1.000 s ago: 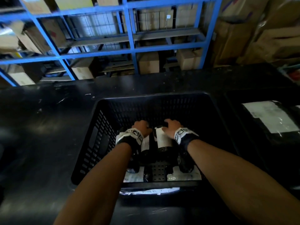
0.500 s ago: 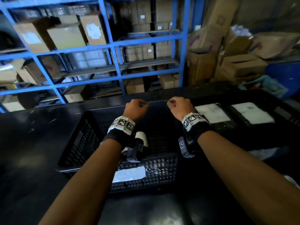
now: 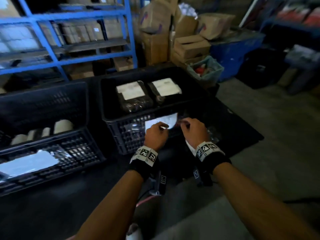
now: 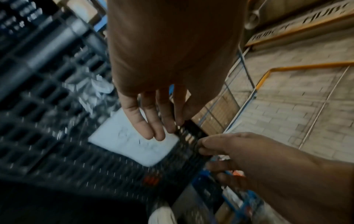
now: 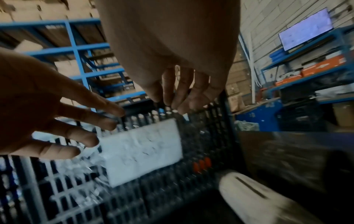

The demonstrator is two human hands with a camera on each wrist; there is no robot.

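Our left hand [image 3: 155, 135] holds straight fingers at the white label [image 3: 166, 120] on the black crate [image 3: 128, 135]; our right hand [image 3: 194, 131] curls at its rim, grip unclear.

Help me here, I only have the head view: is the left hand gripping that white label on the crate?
Observer: No. In the left wrist view the left hand has straight fingers, tips on the label.
Operator: Anything beside the label?
Observer: The right wrist view shows orange marks on the crate wall by its lower corner.
Operator: And the right hand?
Observer: Its fingers curl at the wall above the label; any pinch is too blurred to tell.
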